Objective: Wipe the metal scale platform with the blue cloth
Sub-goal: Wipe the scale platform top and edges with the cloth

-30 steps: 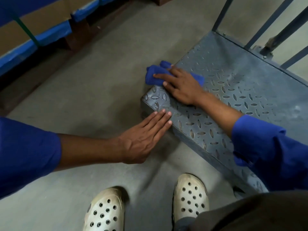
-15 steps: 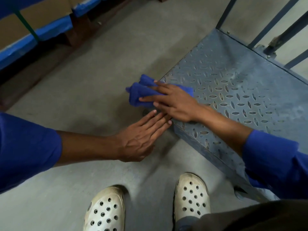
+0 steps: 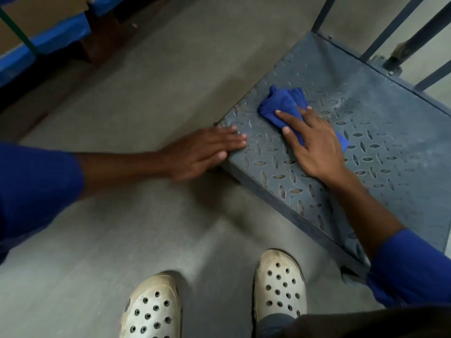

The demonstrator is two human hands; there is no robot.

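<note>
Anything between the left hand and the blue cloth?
Nothing. In the head view, only a bare stretch of the metal scale platform separates the left hand from the blue cloth.

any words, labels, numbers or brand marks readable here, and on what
None: no readable text in this view.
The grey diamond-tread metal scale platform shows only its raised pattern.
The crumpled blue cloth under the right hand is plain.
The cream perforated clogs show no visible brand mark.
The brown cardboard boxes at top left show no print.
</note>
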